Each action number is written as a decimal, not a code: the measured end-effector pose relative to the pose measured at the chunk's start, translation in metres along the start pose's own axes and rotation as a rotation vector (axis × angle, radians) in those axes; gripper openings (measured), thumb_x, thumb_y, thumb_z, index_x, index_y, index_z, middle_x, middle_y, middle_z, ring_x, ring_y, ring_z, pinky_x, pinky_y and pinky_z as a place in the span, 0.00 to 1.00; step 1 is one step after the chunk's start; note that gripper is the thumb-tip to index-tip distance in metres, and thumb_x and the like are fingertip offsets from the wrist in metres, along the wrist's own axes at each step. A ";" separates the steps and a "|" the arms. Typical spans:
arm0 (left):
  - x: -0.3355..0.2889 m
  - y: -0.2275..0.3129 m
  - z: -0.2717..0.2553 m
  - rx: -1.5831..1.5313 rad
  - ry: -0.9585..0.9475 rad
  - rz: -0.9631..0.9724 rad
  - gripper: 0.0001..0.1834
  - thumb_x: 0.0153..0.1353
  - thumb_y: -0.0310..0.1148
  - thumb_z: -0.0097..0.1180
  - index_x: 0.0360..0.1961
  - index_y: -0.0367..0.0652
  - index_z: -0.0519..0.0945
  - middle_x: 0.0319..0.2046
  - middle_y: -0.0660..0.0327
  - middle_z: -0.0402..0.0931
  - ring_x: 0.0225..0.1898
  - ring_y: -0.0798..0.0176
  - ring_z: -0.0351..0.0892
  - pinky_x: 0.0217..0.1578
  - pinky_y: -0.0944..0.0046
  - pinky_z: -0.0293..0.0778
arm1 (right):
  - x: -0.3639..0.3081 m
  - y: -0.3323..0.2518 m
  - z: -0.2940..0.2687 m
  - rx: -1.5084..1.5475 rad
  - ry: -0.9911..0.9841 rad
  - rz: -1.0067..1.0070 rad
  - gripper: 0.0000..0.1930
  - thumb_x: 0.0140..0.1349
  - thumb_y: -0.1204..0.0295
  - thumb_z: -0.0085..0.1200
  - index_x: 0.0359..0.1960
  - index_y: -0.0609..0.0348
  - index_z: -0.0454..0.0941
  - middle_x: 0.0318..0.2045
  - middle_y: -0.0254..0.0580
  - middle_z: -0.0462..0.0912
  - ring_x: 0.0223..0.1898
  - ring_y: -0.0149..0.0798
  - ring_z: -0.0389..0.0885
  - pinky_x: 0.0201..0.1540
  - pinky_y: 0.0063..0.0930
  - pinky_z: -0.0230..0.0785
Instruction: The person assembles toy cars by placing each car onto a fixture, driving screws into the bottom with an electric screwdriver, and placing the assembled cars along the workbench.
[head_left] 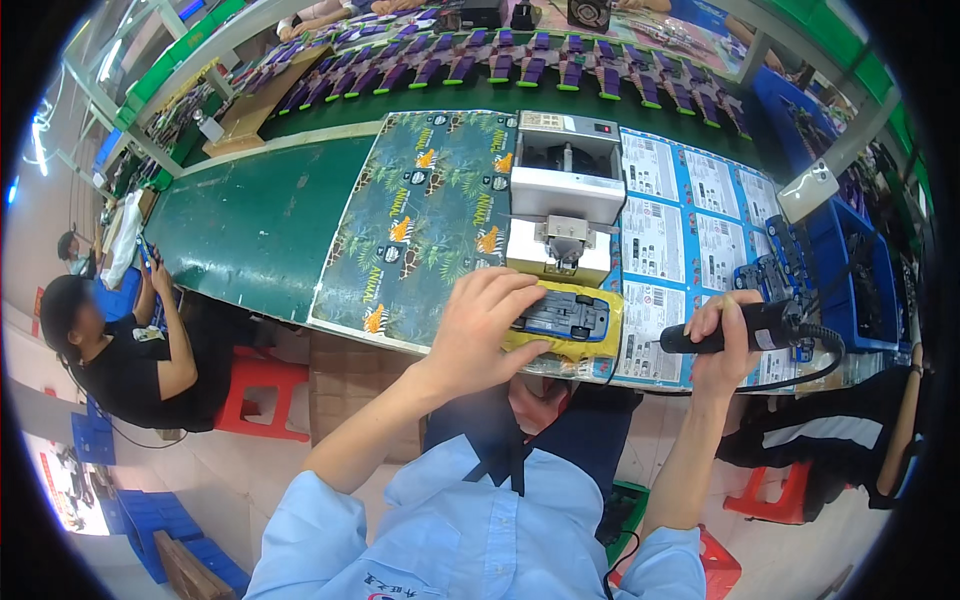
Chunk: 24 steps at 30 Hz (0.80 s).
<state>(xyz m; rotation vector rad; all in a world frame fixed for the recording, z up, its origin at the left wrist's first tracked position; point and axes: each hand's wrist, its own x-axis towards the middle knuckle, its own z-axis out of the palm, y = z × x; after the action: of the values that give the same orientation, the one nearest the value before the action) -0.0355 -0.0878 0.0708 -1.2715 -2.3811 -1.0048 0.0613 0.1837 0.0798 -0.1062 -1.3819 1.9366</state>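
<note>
A blue toy car (565,312) with its black underside facing up lies on a yellow pad (578,349) at the front edge of the bench. My left hand (478,335) grips the car's left end, fingers over the far side and thumb along the near side. Wrapped round a black corded electric screwdriver (770,326), my right hand (725,345) is to the right of the car. The screwdriver lies roughly level, its tip pointing left and apart from the car. Just beyond the car stands a pale box-shaped screw feeder (565,195) with a metal front piece.
More blue toy cars (775,262) are piled at the right, beside a blue bin (868,290) of dark parts. Printed sheets (395,230) cover the bench. Past it, purple and green pieces (570,70) sit in rows. A person in black (125,345) works at the left.
</note>
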 end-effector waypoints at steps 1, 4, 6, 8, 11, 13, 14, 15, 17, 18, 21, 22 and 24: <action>0.006 0.005 0.001 0.008 -0.051 0.017 0.32 0.44 0.35 0.74 0.52 0.40 0.77 0.52 0.55 0.77 0.55 0.49 0.73 0.57 0.51 0.66 | 0.000 0.000 0.000 -0.020 -0.007 -0.007 0.06 0.63 0.75 0.54 0.35 0.63 0.69 0.18 0.39 0.71 0.18 0.31 0.70 0.26 0.27 0.68; 0.020 0.015 0.012 0.009 -0.122 0.057 0.31 0.46 0.36 0.73 0.52 0.40 0.77 0.51 0.55 0.77 0.55 0.50 0.73 0.57 0.51 0.65 | -0.002 0.001 0.002 -0.037 -0.006 -0.017 0.07 0.63 0.76 0.54 0.35 0.64 0.69 0.17 0.39 0.72 0.18 0.31 0.70 0.26 0.26 0.68; 0.027 0.019 0.019 0.013 -0.136 0.071 0.30 0.46 0.37 0.72 0.52 0.41 0.78 0.50 0.56 0.77 0.54 0.50 0.73 0.56 0.51 0.65 | -0.001 0.003 0.005 -0.027 -0.012 -0.009 0.06 0.63 0.76 0.53 0.35 0.65 0.69 0.17 0.39 0.71 0.18 0.31 0.71 0.26 0.26 0.68; 0.035 0.016 0.021 0.030 -0.294 0.081 0.30 0.45 0.36 0.72 0.51 0.42 0.77 0.47 0.57 0.77 0.52 0.51 0.74 0.54 0.53 0.66 | -0.002 0.007 0.004 -0.021 0.005 -0.013 0.06 0.63 0.76 0.53 0.35 0.63 0.69 0.17 0.38 0.72 0.18 0.31 0.70 0.26 0.26 0.68; 0.048 0.014 0.005 -0.079 -0.272 0.140 0.34 0.43 0.36 0.73 0.54 0.42 0.77 0.45 0.57 0.77 0.49 0.52 0.72 0.53 0.53 0.66 | -0.002 0.010 -0.008 -0.010 0.025 0.007 0.06 0.64 0.75 0.53 0.37 0.60 0.69 0.18 0.35 0.69 0.18 0.29 0.68 0.25 0.24 0.66; 0.054 0.006 -0.021 -0.192 -0.235 0.173 0.37 0.42 0.36 0.75 0.56 0.42 0.76 0.46 0.57 0.77 0.49 0.52 0.71 0.53 0.53 0.66 | -0.002 0.009 -0.017 0.032 -0.002 0.013 0.06 0.65 0.73 0.52 0.38 0.59 0.68 0.19 0.35 0.68 0.19 0.28 0.66 0.25 0.23 0.63; 0.055 -0.001 -0.040 -0.236 -0.221 0.146 0.37 0.42 0.34 0.75 0.57 0.42 0.75 0.46 0.57 0.77 0.50 0.51 0.72 0.54 0.53 0.67 | -0.001 0.008 -0.018 0.002 -0.029 -0.019 0.06 0.66 0.71 0.51 0.37 0.59 0.68 0.20 0.35 0.69 0.20 0.29 0.66 0.26 0.24 0.62; 0.052 -0.015 -0.058 -0.230 -0.259 0.100 0.38 0.42 0.33 0.75 0.58 0.42 0.75 0.46 0.57 0.77 0.50 0.51 0.72 0.54 0.54 0.67 | -0.001 0.009 -0.018 -0.019 -0.038 -0.020 0.07 0.66 0.70 0.50 0.37 0.59 0.68 0.20 0.35 0.68 0.20 0.29 0.66 0.26 0.23 0.62; 0.044 -0.049 -0.091 -0.125 -0.397 0.019 0.37 0.41 0.30 0.74 0.57 0.42 0.76 0.46 0.56 0.78 0.50 0.51 0.72 0.54 0.54 0.68 | 0.000 0.006 -0.020 -0.063 -0.032 -0.028 0.08 0.67 0.68 0.50 0.37 0.59 0.67 0.20 0.35 0.68 0.19 0.29 0.65 0.26 0.23 0.61; 0.038 -0.067 -0.108 -0.004 -0.495 -0.029 0.36 0.41 0.29 0.74 0.56 0.42 0.76 0.46 0.56 0.78 0.51 0.50 0.72 0.54 0.54 0.68 | 0.000 0.005 -0.020 -0.068 -0.026 -0.027 0.08 0.67 0.68 0.50 0.36 0.58 0.67 0.20 0.35 0.67 0.19 0.28 0.65 0.26 0.23 0.61; 0.004 -0.141 -0.139 0.149 -0.606 -0.202 0.34 0.39 0.27 0.73 0.53 0.45 0.79 0.48 0.55 0.78 0.53 0.49 0.72 0.54 0.51 0.70 | 0.002 0.011 -0.014 -0.066 -0.061 -0.026 0.09 0.68 0.67 0.50 0.36 0.59 0.67 0.20 0.35 0.67 0.19 0.28 0.65 0.25 0.23 0.61; -0.008 -0.167 -0.147 0.203 -0.624 -0.239 0.33 0.39 0.27 0.72 0.52 0.47 0.79 0.49 0.55 0.78 0.55 0.48 0.72 0.54 0.50 0.70 | 0.002 0.012 -0.015 -0.074 -0.059 -0.025 0.09 0.68 0.67 0.50 0.36 0.59 0.67 0.20 0.35 0.67 0.19 0.28 0.65 0.25 0.23 0.61; -0.034 -0.216 -0.171 0.338 -0.626 -0.346 0.34 0.38 0.27 0.72 0.53 0.50 0.80 0.52 0.55 0.77 0.58 0.46 0.71 0.58 0.49 0.70 | 0.001 0.012 -0.019 -0.100 -0.065 -0.025 0.09 0.68 0.67 0.51 0.37 0.59 0.67 0.20 0.35 0.66 0.19 0.28 0.65 0.25 0.23 0.61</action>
<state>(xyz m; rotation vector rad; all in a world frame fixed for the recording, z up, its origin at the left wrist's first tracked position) -0.2057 -0.3072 0.0797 -1.1876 -3.1483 -0.2464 0.0635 0.1970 0.0623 -0.0738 -1.5158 1.8652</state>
